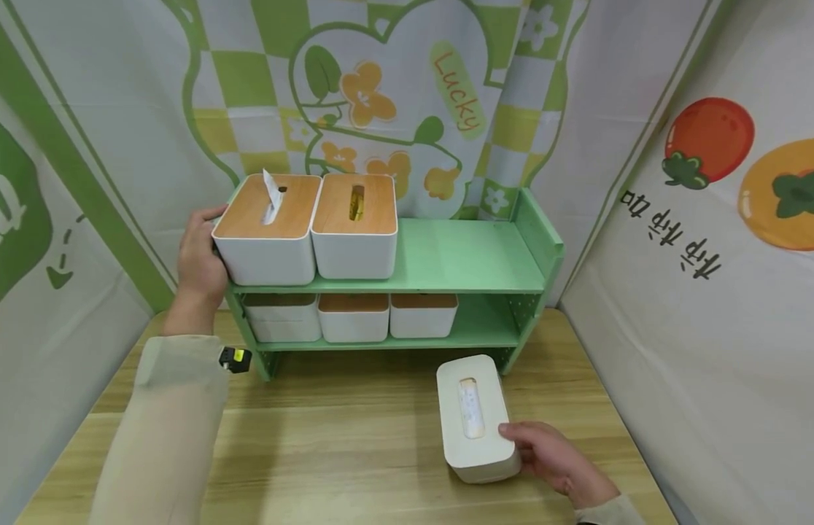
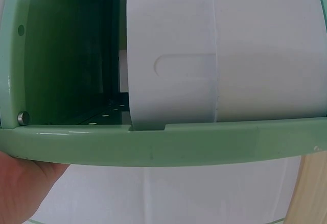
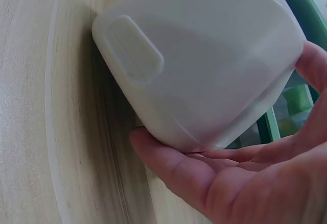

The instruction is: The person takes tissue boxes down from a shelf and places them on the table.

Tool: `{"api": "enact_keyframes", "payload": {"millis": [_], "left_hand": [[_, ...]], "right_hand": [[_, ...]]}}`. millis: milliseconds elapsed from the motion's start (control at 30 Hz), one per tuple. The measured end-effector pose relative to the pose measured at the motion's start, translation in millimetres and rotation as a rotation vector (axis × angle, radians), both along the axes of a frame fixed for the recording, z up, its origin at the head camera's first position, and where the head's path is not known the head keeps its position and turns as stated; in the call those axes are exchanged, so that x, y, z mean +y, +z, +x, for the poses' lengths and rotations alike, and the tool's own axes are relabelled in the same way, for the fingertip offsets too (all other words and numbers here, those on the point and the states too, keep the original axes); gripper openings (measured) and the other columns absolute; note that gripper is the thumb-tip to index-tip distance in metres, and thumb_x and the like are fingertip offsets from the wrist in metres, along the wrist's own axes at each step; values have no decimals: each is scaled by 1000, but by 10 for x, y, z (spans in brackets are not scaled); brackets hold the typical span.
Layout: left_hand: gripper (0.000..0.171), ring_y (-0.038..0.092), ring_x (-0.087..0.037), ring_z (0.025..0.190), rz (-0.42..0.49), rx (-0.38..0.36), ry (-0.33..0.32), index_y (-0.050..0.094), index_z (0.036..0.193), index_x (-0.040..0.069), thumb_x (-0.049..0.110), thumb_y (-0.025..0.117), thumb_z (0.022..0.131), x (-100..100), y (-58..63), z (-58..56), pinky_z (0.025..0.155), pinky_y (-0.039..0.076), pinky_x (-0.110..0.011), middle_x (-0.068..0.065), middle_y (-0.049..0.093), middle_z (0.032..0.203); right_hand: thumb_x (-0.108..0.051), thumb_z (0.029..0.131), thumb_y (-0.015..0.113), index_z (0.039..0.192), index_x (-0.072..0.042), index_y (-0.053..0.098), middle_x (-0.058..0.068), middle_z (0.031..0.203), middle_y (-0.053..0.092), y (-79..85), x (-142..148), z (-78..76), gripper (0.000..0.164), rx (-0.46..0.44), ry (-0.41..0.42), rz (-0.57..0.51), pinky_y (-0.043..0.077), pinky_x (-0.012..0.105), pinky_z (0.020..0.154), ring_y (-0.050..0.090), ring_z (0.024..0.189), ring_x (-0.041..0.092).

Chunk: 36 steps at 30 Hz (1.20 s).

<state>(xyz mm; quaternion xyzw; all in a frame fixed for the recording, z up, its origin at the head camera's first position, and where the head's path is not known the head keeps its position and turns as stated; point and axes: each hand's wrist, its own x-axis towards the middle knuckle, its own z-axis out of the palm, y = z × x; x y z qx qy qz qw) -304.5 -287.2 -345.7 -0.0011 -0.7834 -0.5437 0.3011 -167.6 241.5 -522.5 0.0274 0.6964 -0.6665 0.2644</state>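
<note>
In the head view my right hand point(image 1: 554, 459) holds a cream-white tissue box point(image 1: 449, 415) with a slotted lid, at the front right of the table. The thumb lies on the lid's edge, and in the right wrist view the fingers point(image 3: 173, 170) wrap its lower side. The box looks tilted. My left hand point(image 1: 202, 255) grips the left side panel of a green two-tier shelf point(image 1: 473, 251); its fingertips are partly hidden. Beside that hand stands a white tissue box with a wooden lid point(image 1: 239, 215), a tissue poking out. A second wood-lidded tissue box point(image 1: 354, 255) adjoins it.
On the lower tier are three white boxes point(image 1: 354, 324) in a row, at least two with wooden lids. The shelf stands on a wood-grain table point(image 1: 328, 437). A printed cloth point(image 1: 249, 80) hangs behind, with white panels point(image 1: 643, 328) at both sides.
</note>
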Motion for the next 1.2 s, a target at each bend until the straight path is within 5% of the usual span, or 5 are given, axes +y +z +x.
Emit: {"api": "enact_keyframes", "payload": {"millis": [200,433,667,1000,1200], "left_hand": [[53,39,-14,131,15,-6,-1,53,140,11,29,18,104,-10,2,7,106,26,-29,-8,49,144],[53,39,-15,131,18,-16,2,52,140,12,30,18,104,-17,2,2,106,26,-29,-7,49,144],[55,38,-18,133,20,-50,-14,49,142,14,35,16,104,-22,-3,3,107,27,-34,-6,46,147],[55,37,-18,133,21,-52,-20,48,143,15,34,15,104,-12,-20,-7,107,27,-35,-6,45,148],[54,37,-18,133,28,-56,-26,48,143,18,36,16,104,-9,-17,-2,107,27,-35,-7,45,147]], "right_hand": [[-26,100,58,122,21,51,17,103,68,-30,47,3,53,-1,-24,4,52,46,86,66,95,28],[-19,101,56,126,23,45,20,108,68,39,92,-41,50,101,-112,69,53,45,86,66,98,29],[-21,96,66,139,12,45,27,125,60,158,-73,-40,58,298,-141,463,50,50,89,60,110,37],[-25,90,73,140,0,53,23,140,49,283,-467,140,59,797,37,857,39,56,101,47,128,42],[-34,92,71,143,-5,53,31,145,41,237,-688,213,62,867,202,944,36,59,103,39,133,48]]}}
